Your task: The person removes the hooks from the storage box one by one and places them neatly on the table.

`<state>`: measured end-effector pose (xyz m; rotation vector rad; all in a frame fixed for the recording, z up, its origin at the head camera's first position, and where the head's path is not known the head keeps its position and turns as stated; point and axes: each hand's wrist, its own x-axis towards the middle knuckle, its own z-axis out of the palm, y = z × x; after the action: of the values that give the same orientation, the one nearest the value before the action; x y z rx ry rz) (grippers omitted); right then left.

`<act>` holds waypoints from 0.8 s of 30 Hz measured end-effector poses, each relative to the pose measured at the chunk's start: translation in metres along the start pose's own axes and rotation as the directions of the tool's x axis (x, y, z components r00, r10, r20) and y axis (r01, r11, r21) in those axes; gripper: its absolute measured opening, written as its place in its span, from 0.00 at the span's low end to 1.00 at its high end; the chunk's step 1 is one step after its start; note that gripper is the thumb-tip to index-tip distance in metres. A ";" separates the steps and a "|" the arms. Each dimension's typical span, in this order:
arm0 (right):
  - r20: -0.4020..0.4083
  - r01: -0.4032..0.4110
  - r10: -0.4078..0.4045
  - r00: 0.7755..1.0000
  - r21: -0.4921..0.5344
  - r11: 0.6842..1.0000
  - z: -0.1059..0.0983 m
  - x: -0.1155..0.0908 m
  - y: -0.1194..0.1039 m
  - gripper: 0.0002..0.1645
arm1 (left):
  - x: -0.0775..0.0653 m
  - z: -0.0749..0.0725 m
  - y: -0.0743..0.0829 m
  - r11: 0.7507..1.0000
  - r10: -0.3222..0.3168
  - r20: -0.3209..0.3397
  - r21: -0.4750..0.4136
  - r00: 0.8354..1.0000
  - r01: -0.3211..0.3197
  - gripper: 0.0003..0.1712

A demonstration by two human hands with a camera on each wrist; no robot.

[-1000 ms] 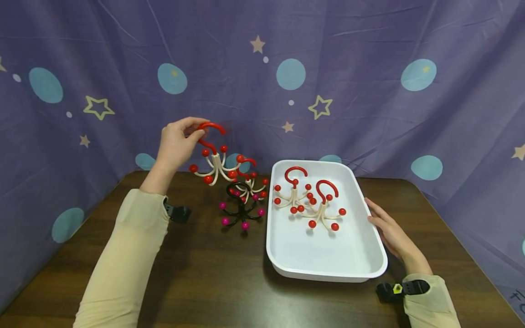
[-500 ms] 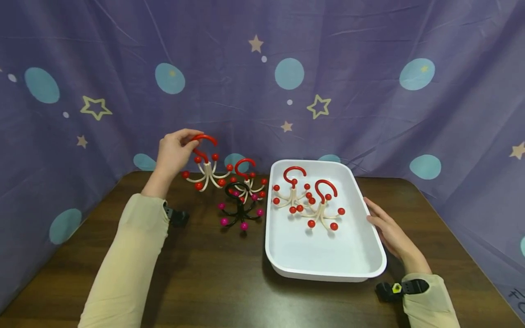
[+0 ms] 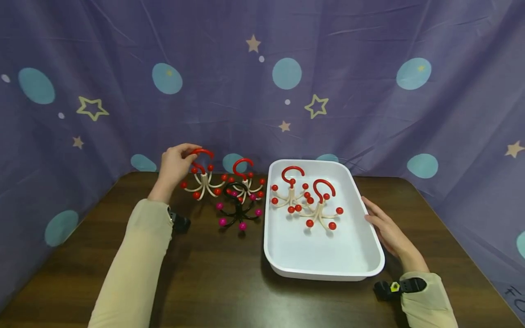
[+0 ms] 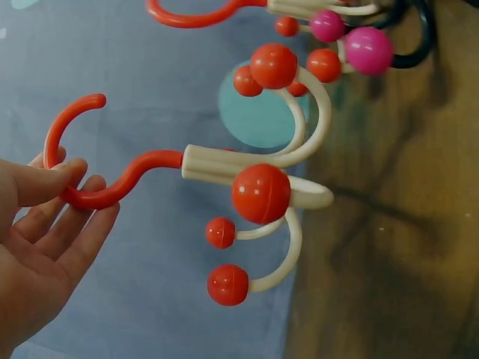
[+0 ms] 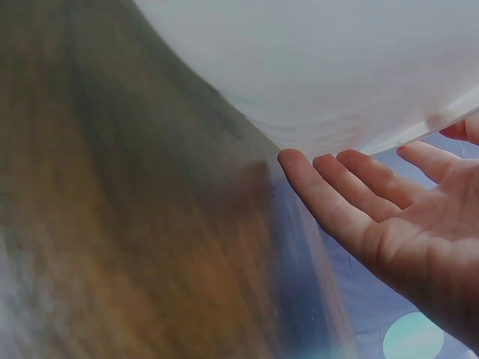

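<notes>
My left hand (image 3: 174,166) pinches the red hook of a cream multi-arm hook hanger (image 3: 204,181) with red ball tips. In the left wrist view thumb and fingers meet on the hook's curve; the hanger (image 4: 217,161) seems slightly above the table. To its right stand a similar red-hooked hanger (image 3: 236,169) and, in front of that, a black hanger (image 3: 239,210) with magenta balls. Two more red-and-cream hangers, one behind (image 3: 291,196) and one nearer (image 3: 320,210), stand in the white tray (image 3: 324,257). My right hand (image 3: 389,234) touches the tray's right wall with fairly straight fingers.
A dark brown wooden table (image 3: 213,282) carries everything. Behind it hangs a purple curtain (image 3: 229,68) with stars and blue dots. The tray's raised rim stands between the table hangers and those inside.
My left hand has lowered the red-and-cream hanger and shifted it slightly left, away from the other hangers. The right hand and the tray keep their places.
</notes>
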<state>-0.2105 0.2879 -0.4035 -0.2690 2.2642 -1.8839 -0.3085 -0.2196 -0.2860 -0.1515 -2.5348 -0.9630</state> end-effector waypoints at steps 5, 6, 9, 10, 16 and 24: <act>0.002 0.008 -0.008 1.000 0.008 1.000 0.001 0.001 0.001 0.36 | -0.001 0.010 -0.013 1.000 -0.011 0.003 0.007 1.000 0.011 0.13; 0.002 0.010 -0.010 1.000 0.009 1.000 0.001 0.001 0.001 0.36 | -0.002 0.012 -0.014 1.000 -0.014 0.004 0.004 1.000 0.014 0.13; 0.000 0.013 -0.013 1.000 0.013 1.000 0.001 0.001 0.001 0.35 | -0.003 0.019 -0.019 1.000 -0.013 0.004 -0.006 1.000 0.013 0.13; 0.000 0.014 -0.014 1.000 0.014 1.000 0.001 0.001 0.002 0.35 | -0.003 0.021 -0.020 1.000 -0.014 0.004 -0.008 1.000 0.014 0.13; 0.001 0.006 -0.006 1.000 0.022 1.000 0.001 0.001 0.002 0.35 | -0.004 0.030 -0.026 1.000 -0.019 -0.011 -0.016 1.000 0.019 0.13; -0.006 -0.010 0.010 1.000 0.014 1.000 0.001 0.001 0.000 0.35 | -0.006 0.037 -0.029 0.998 -0.036 -0.019 -0.049 0.999 0.035 0.13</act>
<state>-0.2114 0.2870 -0.4032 -0.2496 2.2513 -1.8980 -0.3230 -0.2172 -0.3307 -0.1107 -2.5051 -1.0347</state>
